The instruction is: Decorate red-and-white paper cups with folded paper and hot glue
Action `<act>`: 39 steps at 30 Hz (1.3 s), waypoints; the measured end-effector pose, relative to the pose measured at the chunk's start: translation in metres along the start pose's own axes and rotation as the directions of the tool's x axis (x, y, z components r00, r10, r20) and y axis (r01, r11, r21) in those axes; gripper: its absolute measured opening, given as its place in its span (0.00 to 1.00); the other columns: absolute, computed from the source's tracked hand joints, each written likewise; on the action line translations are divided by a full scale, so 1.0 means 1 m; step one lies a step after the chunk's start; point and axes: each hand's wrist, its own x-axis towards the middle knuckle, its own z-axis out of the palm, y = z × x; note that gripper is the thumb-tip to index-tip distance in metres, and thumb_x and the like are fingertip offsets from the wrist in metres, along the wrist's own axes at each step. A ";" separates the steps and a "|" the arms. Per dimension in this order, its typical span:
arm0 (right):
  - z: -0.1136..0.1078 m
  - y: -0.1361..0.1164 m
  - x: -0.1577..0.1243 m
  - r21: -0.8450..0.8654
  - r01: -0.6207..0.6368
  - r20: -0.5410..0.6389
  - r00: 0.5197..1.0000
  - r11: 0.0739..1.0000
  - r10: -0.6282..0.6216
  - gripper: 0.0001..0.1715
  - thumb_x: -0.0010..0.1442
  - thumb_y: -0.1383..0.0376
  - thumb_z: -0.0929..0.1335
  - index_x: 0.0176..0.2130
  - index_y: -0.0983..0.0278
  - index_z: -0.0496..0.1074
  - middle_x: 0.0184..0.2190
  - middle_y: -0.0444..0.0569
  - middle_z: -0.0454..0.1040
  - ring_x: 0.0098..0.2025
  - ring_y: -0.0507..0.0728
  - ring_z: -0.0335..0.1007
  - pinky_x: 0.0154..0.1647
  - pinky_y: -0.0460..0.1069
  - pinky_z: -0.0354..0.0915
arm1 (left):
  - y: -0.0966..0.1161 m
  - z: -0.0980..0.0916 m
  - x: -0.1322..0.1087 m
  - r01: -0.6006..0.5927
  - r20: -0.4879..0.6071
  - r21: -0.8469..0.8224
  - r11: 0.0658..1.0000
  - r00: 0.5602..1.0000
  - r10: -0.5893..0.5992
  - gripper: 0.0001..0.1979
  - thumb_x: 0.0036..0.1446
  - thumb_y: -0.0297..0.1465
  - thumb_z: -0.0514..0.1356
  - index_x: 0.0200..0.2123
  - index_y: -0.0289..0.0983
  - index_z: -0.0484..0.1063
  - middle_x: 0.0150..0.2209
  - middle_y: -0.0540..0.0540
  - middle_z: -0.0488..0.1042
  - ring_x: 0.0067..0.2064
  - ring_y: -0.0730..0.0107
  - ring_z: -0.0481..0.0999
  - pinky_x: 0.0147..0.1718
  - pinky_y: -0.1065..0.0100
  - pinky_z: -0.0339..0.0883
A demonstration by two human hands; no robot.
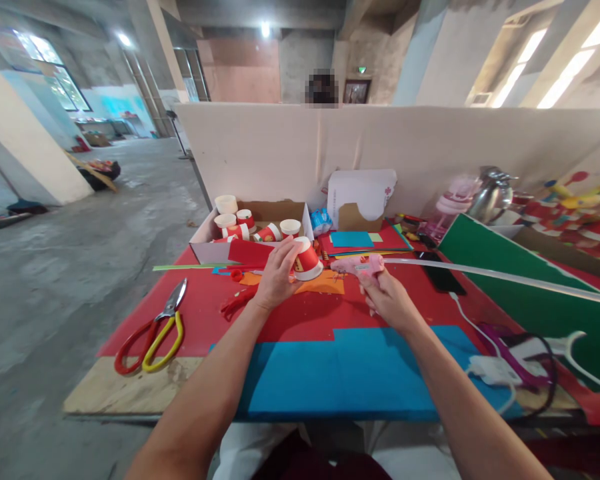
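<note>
My left hand is closed around a red and white paper cup, which is tilted over the table. In my right hand is a pink glue gun, its nozzle pointing left and close to the cup's side. A long pale glue stick runs out of the gun's rear toward the right. Whether the nozzle touches the cup I cannot tell. Beneath the cup lies an orange sheet, and a red crumpled strip is left of my left hand.
Scissors with red and yellow handles lie at the left. Behind, a cardboard box holds several paper cups. A phone with a cable, a power strip and a green board are on the right. A white partition stands behind.
</note>
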 end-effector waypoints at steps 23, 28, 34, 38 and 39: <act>0.010 0.002 -0.015 -0.153 0.157 -0.048 0.985 0.976 -0.166 0.20 0.60 0.49 0.59 0.35 0.63 0.64 0.17 0.43 0.66 0.18 0.52 0.62 0.19 0.46 0.58 | 0.000 -0.001 -0.001 0.080 0.085 0.113 0.990 0.992 -0.090 0.39 0.51 0.32 0.62 0.63 0.40 0.47 0.57 0.36 0.63 0.61 0.52 0.59 0.57 0.52 0.55; 0.015 -0.001 -0.017 -0.273 0.158 -0.075 0.980 0.949 -0.185 0.21 0.60 0.50 0.58 0.39 0.64 0.65 0.21 0.48 0.71 0.23 0.57 0.68 0.21 0.47 0.59 | 0.000 0.000 -0.002 0.141 0.144 0.166 0.976 0.976 -0.165 0.39 0.50 0.35 0.63 0.63 0.39 0.49 0.58 0.36 0.62 0.61 0.50 0.59 0.57 0.52 0.54; 0.021 0.000 -0.017 -0.343 0.152 -0.082 0.978 0.927 -0.191 0.22 0.61 0.51 0.57 0.43 0.65 0.64 0.25 0.51 0.73 0.24 0.58 0.70 0.22 0.48 0.59 | 0.000 0.000 -0.002 0.153 0.163 0.192 0.969 0.969 -0.185 0.38 0.51 0.36 0.61 0.63 0.37 0.50 0.57 0.36 0.62 0.60 0.51 0.59 0.56 0.54 0.54; 0.024 -0.001 -0.017 -0.350 0.172 -0.068 0.976 0.921 -0.208 0.21 0.61 0.52 0.57 0.42 0.65 0.64 0.26 0.52 0.73 0.23 0.57 0.69 0.22 0.48 0.59 | 0.000 0.001 -0.002 0.163 0.169 0.199 0.967 0.966 -0.197 0.38 0.51 0.35 0.61 0.63 0.37 0.50 0.58 0.37 0.62 0.60 0.52 0.58 0.56 0.54 0.53; 0.025 -0.002 -0.018 -0.356 0.176 -0.062 0.976 0.918 -0.211 0.21 0.61 0.52 0.57 0.42 0.65 0.65 0.26 0.52 0.74 0.24 0.57 0.69 0.22 0.48 0.59 | 0.001 0.001 -0.002 0.166 0.169 0.201 0.965 0.965 -0.201 0.38 0.51 0.35 0.61 0.63 0.37 0.50 0.58 0.37 0.62 0.60 0.52 0.58 0.56 0.54 0.53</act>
